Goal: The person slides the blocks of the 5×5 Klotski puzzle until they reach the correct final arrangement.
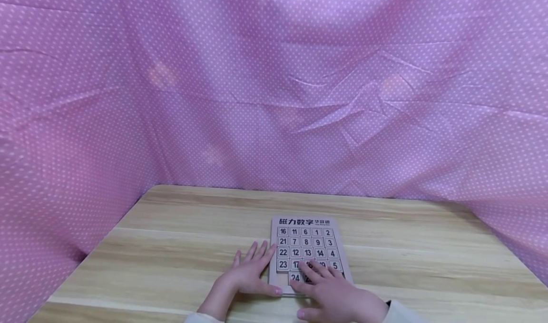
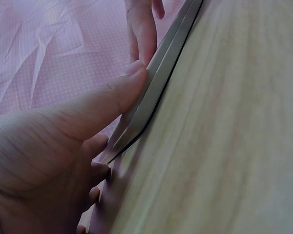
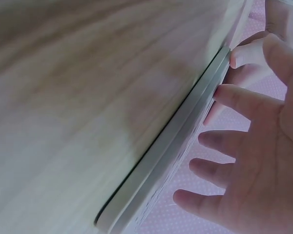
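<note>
A number sliding puzzle (image 1: 297, 221) with square numbered tiles lies flat on the table. My left hand (image 1: 248, 276) is at its lower left corner, fingers spread along the left side. In the left wrist view, the thumb touches the puzzle's edge (image 2: 156, 87). Over the lower rows my right hand (image 1: 336, 295) spreads its fingers, the index fingertip at tile 24 (image 1: 295, 277). It partly hides tiles 18 and 19 and most of the bottom row. A bare slot shows left of tile 24. In the right wrist view, the right hand's fingers (image 3: 219, 144) are extended above the board.
The wooden table (image 1: 180, 237) has a pale striped grain and rounded far corners. Pink cloth with white dots (image 1: 257, 99) hangs behind it and along both sides.
</note>
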A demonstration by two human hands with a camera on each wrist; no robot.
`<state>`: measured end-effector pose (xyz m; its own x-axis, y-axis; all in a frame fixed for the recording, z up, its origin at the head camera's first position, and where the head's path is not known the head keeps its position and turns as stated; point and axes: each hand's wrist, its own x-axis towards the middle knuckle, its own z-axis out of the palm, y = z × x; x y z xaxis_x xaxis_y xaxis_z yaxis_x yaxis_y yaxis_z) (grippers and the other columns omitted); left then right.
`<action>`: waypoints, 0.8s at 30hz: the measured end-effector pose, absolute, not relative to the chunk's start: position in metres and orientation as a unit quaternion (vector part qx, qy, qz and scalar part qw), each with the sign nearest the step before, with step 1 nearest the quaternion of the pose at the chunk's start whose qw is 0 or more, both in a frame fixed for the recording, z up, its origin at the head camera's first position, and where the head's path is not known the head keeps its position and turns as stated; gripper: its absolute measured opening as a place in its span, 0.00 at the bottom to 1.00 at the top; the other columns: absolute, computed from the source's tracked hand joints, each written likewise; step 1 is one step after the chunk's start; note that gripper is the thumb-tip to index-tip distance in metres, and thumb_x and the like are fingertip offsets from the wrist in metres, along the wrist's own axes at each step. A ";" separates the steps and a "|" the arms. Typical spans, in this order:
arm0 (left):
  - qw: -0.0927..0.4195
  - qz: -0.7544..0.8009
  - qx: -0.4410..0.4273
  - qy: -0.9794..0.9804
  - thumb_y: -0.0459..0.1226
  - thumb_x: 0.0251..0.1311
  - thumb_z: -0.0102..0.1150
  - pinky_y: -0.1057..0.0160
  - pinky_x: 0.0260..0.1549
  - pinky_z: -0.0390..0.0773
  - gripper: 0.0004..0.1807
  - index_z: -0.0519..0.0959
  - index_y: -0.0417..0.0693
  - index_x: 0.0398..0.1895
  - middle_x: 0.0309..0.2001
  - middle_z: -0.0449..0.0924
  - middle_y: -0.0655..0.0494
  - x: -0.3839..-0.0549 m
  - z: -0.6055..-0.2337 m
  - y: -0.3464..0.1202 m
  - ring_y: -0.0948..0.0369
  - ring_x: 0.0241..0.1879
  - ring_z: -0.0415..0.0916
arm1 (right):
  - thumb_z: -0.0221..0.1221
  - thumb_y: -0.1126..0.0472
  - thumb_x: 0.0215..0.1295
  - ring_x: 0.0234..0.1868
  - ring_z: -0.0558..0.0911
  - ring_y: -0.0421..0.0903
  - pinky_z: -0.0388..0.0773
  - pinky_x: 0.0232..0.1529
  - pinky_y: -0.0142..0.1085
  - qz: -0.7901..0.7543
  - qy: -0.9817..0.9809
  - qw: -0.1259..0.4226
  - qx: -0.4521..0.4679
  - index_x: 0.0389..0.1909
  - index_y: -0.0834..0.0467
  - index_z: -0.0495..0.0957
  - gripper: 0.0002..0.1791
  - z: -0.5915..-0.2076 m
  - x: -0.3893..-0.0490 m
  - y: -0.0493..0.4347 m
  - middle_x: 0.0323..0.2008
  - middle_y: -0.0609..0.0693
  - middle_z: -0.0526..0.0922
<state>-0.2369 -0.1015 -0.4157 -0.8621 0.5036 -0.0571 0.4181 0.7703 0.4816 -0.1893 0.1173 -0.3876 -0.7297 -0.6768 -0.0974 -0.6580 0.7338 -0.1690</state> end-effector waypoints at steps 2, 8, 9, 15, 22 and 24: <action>0.092 0.232 0.245 0.937 0.63 0.34 0.57 0.38 0.52 0.30 0.56 0.47 0.46 0.66 0.65 0.41 0.42 -0.237 -0.415 -0.102 0.45 0.62 0.34 | 0.40 0.32 0.53 0.61 0.50 0.60 0.51 0.51 0.62 -0.066 0.928 0.079 -0.359 0.60 0.42 0.60 0.34 -0.388 -0.190 0.119 0.63 0.55 0.52; 0.092 0.234 0.246 0.936 0.63 0.34 0.57 0.38 0.52 0.30 0.57 0.47 0.45 0.65 0.65 0.41 0.41 -0.236 -0.414 -0.102 0.44 0.62 0.34 | 0.40 0.33 0.54 0.61 0.50 0.60 0.51 0.50 0.62 -0.074 0.926 0.085 -0.360 0.60 0.42 0.60 0.34 -0.387 -0.190 0.123 0.63 0.56 0.52; 0.092 0.234 0.245 0.936 0.64 0.34 0.57 0.38 0.52 0.30 0.57 0.47 0.45 0.65 0.65 0.41 0.41 -0.236 -0.414 -0.102 0.44 0.62 0.33 | 0.40 0.33 0.54 0.61 0.50 0.60 0.51 0.50 0.62 -0.076 0.925 0.083 -0.362 0.60 0.42 0.60 0.33 -0.387 -0.191 0.123 0.63 0.56 0.52; 0.093 0.227 0.243 0.939 0.64 0.34 0.57 0.38 0.52 0.30 0.57 0.47 0.46 0.66 0.65 0.41 0.41 -0.236 -0.414 -0.104 0.44 0.62 0.33 | 0.43 0.34 0.54 0.61 0.50 0.62 0.51 0.51 0.61 -0.077 0.932 0.039 -0.353 0.60 0.50 0.62 0.36 -0.385 -0.206 0.113 0.63 0.60 0.52; 0.096 0.225 0.249 0.937 0.64 0.35 0.56 0.37 0.51 0.31 0.56 0.47 0.45 0.65 0.65 0.41 0.41 -0.235 -0.412 -0.102 0.44 0.62 0.34 | 0.43 0.33 0.54 0.62 0.48 0.60 0.47 0.53 0.60 -0.073 0.956 0.036 -0.281 0.61 0.55 0.59 0.40 -0.391 -0.250 0.095 0.63 0.59 0.50; 0.098 0.228 0.250 0.936 0.64 0.36 0.56 0.37 0.52 0.31 0.56 0.47 0.45 0.66 0.65 0.41 0.42 -0.235 -0.412 -0.101 0.44 0.62 0.33 | 0.42 0.33 0.54 0.62 0.47 0.59 0.47 0.54 0.59 -0.073 0.962 0.047 -0.258 0.62 0.54 0.58 0.40 -0.393 -0.260 0.091 0.63 0.59 0.50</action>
